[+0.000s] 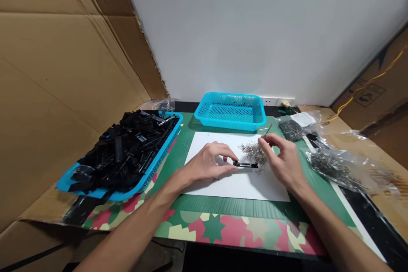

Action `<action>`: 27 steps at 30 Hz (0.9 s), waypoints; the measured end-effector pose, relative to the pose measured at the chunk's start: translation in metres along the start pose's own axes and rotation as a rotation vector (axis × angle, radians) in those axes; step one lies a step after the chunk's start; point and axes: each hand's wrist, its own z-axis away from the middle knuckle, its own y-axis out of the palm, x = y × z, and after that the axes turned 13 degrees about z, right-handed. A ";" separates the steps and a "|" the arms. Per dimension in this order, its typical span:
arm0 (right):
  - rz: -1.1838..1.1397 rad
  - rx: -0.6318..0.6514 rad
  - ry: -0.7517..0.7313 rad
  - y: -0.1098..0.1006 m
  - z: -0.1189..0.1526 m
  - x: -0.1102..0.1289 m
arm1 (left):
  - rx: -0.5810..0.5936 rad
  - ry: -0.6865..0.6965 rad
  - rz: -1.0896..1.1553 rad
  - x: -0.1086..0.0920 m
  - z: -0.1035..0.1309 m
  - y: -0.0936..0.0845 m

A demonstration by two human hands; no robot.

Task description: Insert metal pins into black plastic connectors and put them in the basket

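Note:
My left hand (214,160) pinches one end of a small, narrow black plastic part (246,164) with a slot along its length, above a white sheet (204,189). My right hand (280,155) is closed on a thin dark metal rod (268,130), which sticks up between thumb and fingers; I cannot tell exactly what tool it is. A loose heap of tiny bent wire pieces (251,151), like small springs, lies on the sheet beside the right fingertips. The far end of the black part reaches the heap's near edge.
A blue basket (180,125) at left is piled with black plastic parts (124,148). Another blue basket (229,126) stands behind the sheet. Clear bags (334,168) of metal pieces lie at right. Cardboard (63,59) walls the left side; a yellow wire (347,103) hangs right.

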 end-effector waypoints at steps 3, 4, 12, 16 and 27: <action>0.184 0.032 0.027 -0.007 -0.008 -0.017 | -0.035 0.035 -0.002 0.000 -0.001 -0.001; 0.221 0.045 0.041 -0.008 -0.010 -0.021 | -0.042 0.048 -0.002 0.000 -0.001 -0.001; 0.080 0.096 0.048 -0.006 -0.012 -0.025 | -0.051 0.101 -0.062 0.000 -0.001 -0.002; 0.048 0.095 0.068 -0.001 -0.011 -0.029 | -0.091 0.102 -0.078 -0.002 -0.001 -0.001; 0.450 0.024 0.049 0.004 -0.017 -0.045 | -0.479 0.073 -0.544 0.007 -0.002 -0.012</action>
